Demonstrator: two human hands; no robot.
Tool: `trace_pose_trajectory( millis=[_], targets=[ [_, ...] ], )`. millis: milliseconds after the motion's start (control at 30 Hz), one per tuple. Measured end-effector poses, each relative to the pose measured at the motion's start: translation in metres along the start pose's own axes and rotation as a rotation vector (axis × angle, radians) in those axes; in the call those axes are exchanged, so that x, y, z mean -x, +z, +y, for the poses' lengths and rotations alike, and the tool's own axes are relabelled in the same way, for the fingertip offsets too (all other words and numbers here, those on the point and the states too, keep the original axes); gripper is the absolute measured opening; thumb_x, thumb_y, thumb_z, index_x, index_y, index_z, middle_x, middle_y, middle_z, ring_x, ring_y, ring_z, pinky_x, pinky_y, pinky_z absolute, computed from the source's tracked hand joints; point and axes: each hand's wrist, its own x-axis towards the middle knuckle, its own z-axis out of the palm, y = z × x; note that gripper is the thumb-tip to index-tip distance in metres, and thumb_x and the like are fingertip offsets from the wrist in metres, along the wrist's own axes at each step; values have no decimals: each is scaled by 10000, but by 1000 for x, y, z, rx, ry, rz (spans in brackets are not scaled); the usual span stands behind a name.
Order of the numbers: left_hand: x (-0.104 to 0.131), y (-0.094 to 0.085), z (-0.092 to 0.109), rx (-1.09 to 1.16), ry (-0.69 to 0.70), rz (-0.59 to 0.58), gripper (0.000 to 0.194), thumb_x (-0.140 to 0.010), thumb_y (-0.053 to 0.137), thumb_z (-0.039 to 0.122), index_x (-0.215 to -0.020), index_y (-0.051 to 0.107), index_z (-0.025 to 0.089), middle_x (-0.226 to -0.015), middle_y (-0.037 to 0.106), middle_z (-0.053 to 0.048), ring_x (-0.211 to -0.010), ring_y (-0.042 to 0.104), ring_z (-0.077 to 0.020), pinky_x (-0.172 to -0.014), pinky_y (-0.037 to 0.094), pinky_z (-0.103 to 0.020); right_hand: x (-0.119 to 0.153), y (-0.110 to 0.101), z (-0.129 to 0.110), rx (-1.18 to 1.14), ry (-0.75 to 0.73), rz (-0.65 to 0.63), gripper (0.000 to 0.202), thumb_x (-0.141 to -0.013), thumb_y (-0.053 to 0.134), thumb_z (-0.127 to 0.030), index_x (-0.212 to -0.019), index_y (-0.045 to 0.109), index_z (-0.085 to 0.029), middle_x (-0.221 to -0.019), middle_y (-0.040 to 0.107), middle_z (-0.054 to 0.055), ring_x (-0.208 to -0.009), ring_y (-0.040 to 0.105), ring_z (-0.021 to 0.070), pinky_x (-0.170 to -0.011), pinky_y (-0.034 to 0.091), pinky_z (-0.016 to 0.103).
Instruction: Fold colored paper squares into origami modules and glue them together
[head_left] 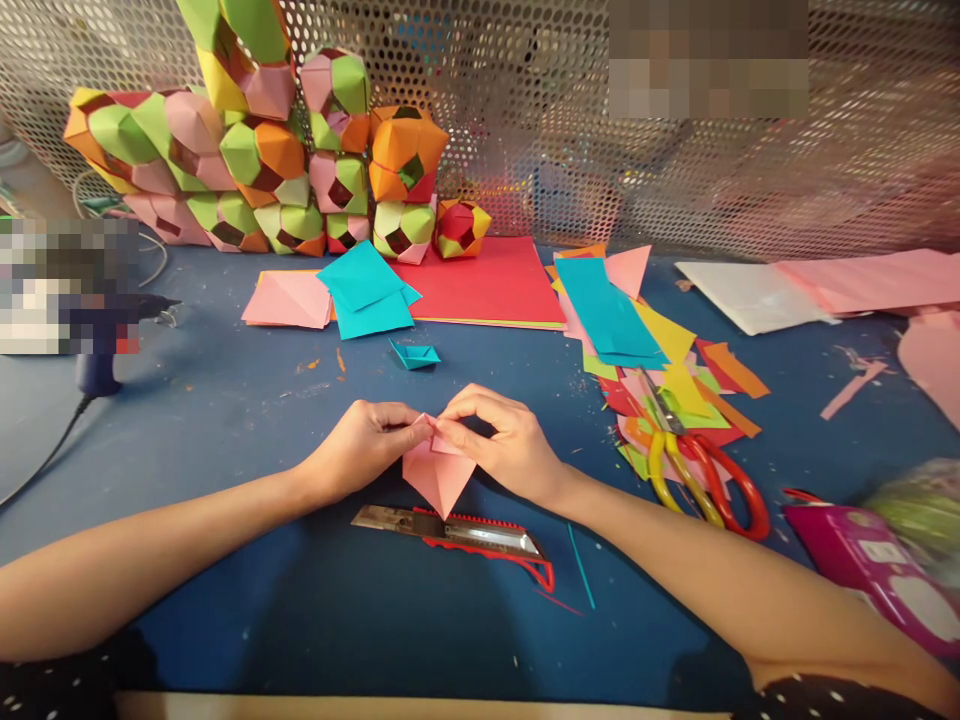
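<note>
A pink sheet of paper (439,478), partly folded, hangs point down between my two hands over the blue table. My left hand (367,445) pinches its top edge from the left, thumb in front. From the right, my right hand (504,437) pinches the same edge, its fingertips close to the left ones. The small folds under the fingertips are partly hidden. Just below the paper lies a red utility knife (480,533) with its blade to the left. A small folded blue paper piece (416,355) rests beyond my hands.
Folded paper balls (266,160) are stacked at the back left against a perforated metal screen (540,130). Blue sheets (371,290) and a red sheet (487,280) lie before it. Scissors (697,465) and paper scraps (675,340) are at right, beside a magenta object (862,560).
</note>
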Motion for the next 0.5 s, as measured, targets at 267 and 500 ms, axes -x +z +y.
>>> trace_pose_trajectory(
  millis=[267,500],
  targets=[
    [0,1,0,-27,22,6,350,-837,460,388,-754,683,130,-697,606,-2,-655,512,-123,-596,400,-221,1,4,0,41,-2,49,125,-837,565,-186,-712,558,-183,-686,557,-2,-642,538,113,-613,444,266],
    [2,1,5,4,5,36,365,-833,470,415,-716,664,128,-622,556,15,-600,469,-108,-538,357,-207,0,2,-3,55,22,37,129,-849,549,-213,-725,566,-182,-696,567,4,-655,540,118,-628,442,268]
  ],
)
